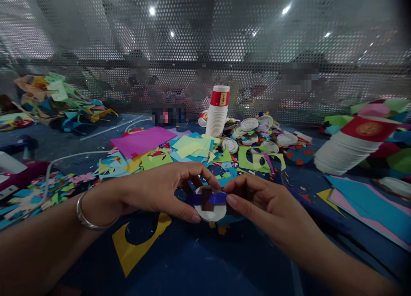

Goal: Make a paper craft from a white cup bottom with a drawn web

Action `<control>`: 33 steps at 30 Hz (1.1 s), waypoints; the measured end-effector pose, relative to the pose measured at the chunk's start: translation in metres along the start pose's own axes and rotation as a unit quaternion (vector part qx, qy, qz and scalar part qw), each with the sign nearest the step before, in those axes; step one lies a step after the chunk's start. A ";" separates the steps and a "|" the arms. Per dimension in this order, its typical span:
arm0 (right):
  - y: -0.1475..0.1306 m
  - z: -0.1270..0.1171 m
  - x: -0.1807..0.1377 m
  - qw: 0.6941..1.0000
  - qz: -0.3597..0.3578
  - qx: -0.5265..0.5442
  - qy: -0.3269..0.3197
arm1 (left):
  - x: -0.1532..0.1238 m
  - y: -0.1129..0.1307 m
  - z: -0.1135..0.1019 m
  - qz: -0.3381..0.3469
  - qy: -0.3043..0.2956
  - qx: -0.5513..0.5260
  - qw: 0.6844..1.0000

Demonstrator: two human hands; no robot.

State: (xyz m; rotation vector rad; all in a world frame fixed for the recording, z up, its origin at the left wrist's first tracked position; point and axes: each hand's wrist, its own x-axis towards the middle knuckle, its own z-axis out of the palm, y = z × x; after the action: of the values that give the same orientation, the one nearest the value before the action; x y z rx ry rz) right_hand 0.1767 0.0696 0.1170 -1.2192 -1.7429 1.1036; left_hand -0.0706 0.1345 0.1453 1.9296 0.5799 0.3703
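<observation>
Between my hands is a small white paper disc (220, 213) with a brown strip (207, 201) across it. A blue paper strip (217, 198) crosses over the brown one. My left hand (180, 186), with a silver bangle on the wrist, curls around the disc's left side, thumb at the near edge and fingers at the far rim. The thumb and forefinger of my right hand (253, 197) pinch the right end of the blue strip. A yellow paper offcut (141, 244) with a round hole lies below my left hand.
Two stacks of paper cups, one upright (216, 120) and one leaning (348, 148), stand beyond my hands. Several white discs (249, 124) are piled at the back. Purple paper (143, 141), blue sheets (372, 206) and scraps cover the table. A perforated screen (205, 39) rises behind.
</observation>
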 end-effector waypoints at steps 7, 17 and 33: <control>0.000 0.001 0.000 1.000 0.006 0.008 0.007 | 0.001 -0.001 0.000 0.028 0.022 0.059 0.998; 0.002 0.001 0.003 0.999 0.021 0.039 0.006 | 0.001 -0.001 -0.002 0.022 0.025 0.091 0.995; 0.008 0.001 0.005 0.997 0.033 0.068 0.005 | 0.001 -0.004 0.001 0.032 0.039 0.129 0.990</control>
State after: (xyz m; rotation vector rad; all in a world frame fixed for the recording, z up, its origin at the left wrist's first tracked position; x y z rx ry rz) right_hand 0.1767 0.0753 0.1097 -1.2032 -1.6034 1.2318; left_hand -0.0703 0.1356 0.1409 2.1935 0.6424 0.4306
